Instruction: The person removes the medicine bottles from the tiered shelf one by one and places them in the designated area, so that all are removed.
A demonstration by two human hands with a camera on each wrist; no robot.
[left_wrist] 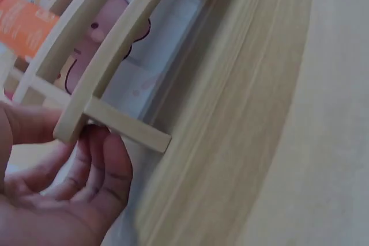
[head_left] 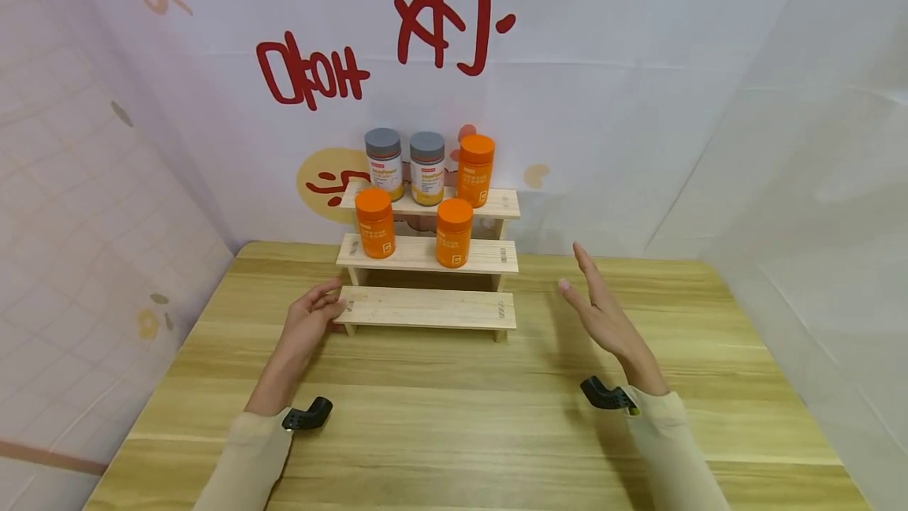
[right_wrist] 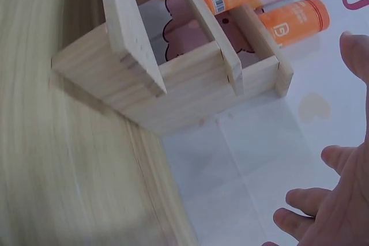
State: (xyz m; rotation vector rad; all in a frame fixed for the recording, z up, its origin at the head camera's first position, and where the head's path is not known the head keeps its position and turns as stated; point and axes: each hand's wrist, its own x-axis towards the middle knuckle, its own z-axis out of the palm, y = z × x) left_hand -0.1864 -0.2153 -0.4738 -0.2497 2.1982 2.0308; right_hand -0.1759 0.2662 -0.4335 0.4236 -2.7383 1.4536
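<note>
My left hand point(head_left: 307, 325) grips the left end of the lowest step of a pale wooden three-step display rack point(head_left: 429, 308). In the left wrist view, the thumb lies over the board's end and the curled fingers point(left_wrist: 109, 168) are tucked beneath it. To the right of the rack, my right hand point(head_left: 608, 327) is held apart from it with fingers extended and nothing in it. On the middle step stand two orange bottles, one at left point(head_left: 374, 223) and one right of centre point(head_left: 454, 233). Along the top step are two grey-capped bottles point(head_left: 428, 169) and another orange bottle point(head_left: 476, 172).
The rack stands on a wood-grain table point(head_left: 440, 416) towards its back edge. Right behind it hangs a white backdrop point(head_left: 603, 101) with red lettering, and pale panels close in the left and right sides. A black wrist mount point(head_left: 308, 414) sticks out from the left sleeve.
</note>
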